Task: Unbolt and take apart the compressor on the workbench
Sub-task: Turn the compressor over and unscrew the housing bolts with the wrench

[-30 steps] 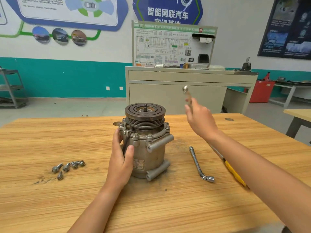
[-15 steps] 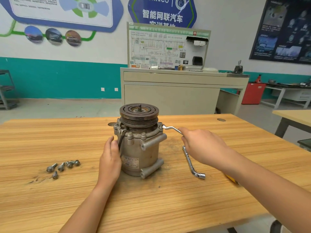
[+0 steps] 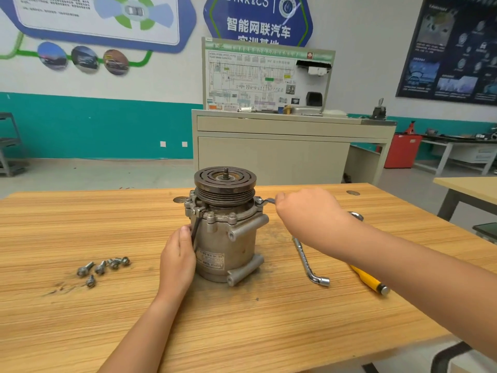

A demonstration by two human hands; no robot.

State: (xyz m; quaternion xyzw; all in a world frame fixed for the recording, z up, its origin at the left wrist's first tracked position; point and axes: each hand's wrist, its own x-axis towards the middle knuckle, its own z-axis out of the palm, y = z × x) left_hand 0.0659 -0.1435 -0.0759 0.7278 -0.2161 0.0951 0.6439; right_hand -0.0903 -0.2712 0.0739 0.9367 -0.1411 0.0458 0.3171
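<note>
The compressor [image 3: 226, 238] stood upright near the middle of the desk [image 3: 80, 319], pulley end up. The left grip [image 3: 177, 259] clasped its left flank, thumb laid up the housing beside a black strap, the other fingers hidden behind the body. The right grip [image 3: 309, 211] was closed round the shank of a spanner [image 3: 269, 201], whose near end sat on a flange bolt [image 3: 259, 201] at the compressor's right shoulder, just under the pulley – the far ring end poked out past the wrist.

A plate label [image 3: 211, 261] on the housing faced the camera, just right of the left thumb; its print was too small to read. On the wall behind, a blue sign [image 3: 247, 2] read "LYNK&CO" above "智能网联汽车". A wiring-diagram board [image 3: 266, 76] carried the letters "HV".

Five loose bolts [image 3: 103, 266] lay well left of the compressor. To its right lay an L-shaped socket wrench [image 3: 309, 262] and a yellow-handled screwdriver [image 3: 369, 281] – partly under the right forearm.
</note>
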